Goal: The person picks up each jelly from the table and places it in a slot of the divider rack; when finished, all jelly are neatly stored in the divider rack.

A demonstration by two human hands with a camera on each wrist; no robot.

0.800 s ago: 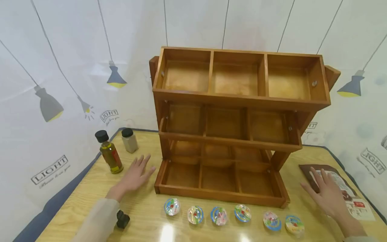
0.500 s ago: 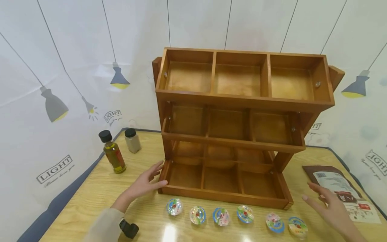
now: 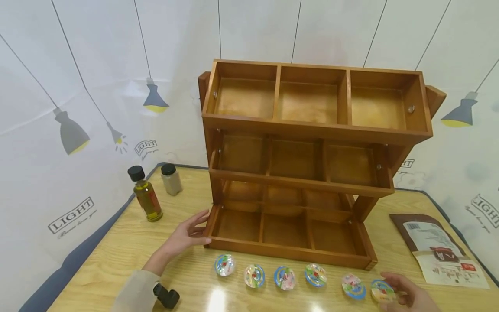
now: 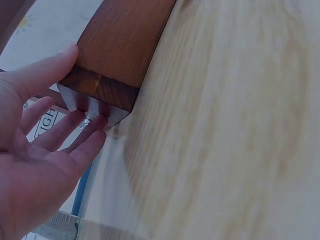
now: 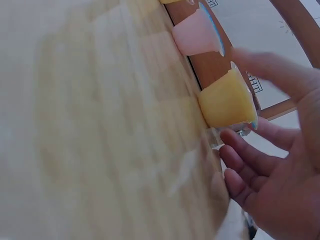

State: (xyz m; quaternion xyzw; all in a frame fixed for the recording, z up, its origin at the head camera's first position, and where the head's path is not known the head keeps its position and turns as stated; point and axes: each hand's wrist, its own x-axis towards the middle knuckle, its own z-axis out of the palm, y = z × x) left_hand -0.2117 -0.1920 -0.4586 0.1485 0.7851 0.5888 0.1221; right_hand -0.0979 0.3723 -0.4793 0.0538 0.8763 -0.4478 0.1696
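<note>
A three-tier wooden rack [image 3: 288, 254] stands on the table. At its lower left corner my left hand [image 3: 180, 241] holds the bottom tier, and the left wrist view shows the thumb on one face of the wood [image 4: 117, 42] and fingertips against another. My right hand [image 3: 411, 296] is beside the rightmost jelly cup [image 3: 382, 292]. In the right wrist view, thumb and fingers of the hand [image 5: 285, 185] are spread around the yellow cup [image 5: 227, 102], not closed on it. A pink cup [image 5: 197, 32] is beside it. Several cups form a row before the rack.
An oil bottle [image 3: 148, 200] and a black-capped jar [image 3: 171, 182] stand left of the rack. A brown and white pouch [image 3: 440, 251] lies at the right. By the left sleeve is a small black object [image 3: 166, 296]. Printed cloth hangs behind.
My left hand has moved right, from the table beside the rack onto its lower corner. My right hand has come down and left from over the pouch to the rightmost cup.
</note>
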